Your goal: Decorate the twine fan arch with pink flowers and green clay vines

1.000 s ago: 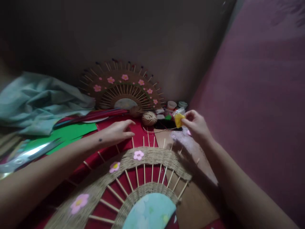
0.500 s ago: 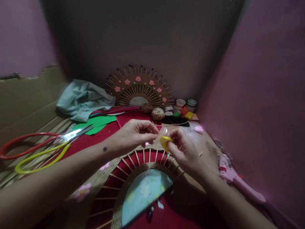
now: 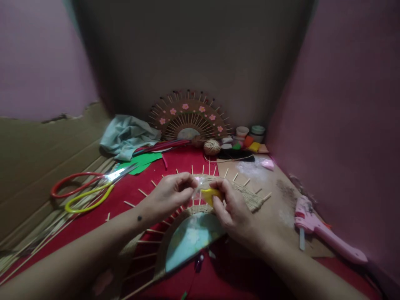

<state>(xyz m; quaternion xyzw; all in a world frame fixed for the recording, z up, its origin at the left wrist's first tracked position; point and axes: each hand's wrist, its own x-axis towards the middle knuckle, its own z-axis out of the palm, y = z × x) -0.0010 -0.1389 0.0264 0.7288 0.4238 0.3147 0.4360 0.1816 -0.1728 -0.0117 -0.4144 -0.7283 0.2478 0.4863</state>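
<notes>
- While held over the centre of the frame, right hand pinching a small yellow lump inside a clear plastic bag; fingers closed tight on it.
- Left hand closed narrow on the bag's left edge, fingertips touching the plastic just beside the lump. Looks like pulling the wrap open, a judgement only.
- Change over the last second: right hand was at the upper right by the pots with the bag, left hand flat on the red cloth; now both meet mid-frame on the bag. Means pick-up finished, handling of the lump in hand.
- View also swung wider than a second ago; more of the bench in shot.
- Directly below the hands: woven fan frame with bare sticks radiating, pale blue half-disc at its base, lower centre.
- Upper centre: finished fan with pink flowers leaning on the wall; twine ball just in front.
- Right of that: small pots and coloured lumps, too small to sort.
- Left of centre: scissors with red and yellow handles on the red cloth; green sheet and teal cloth behind.
- Lower right: pink glue gun lying well apart from the hands.
</notes>
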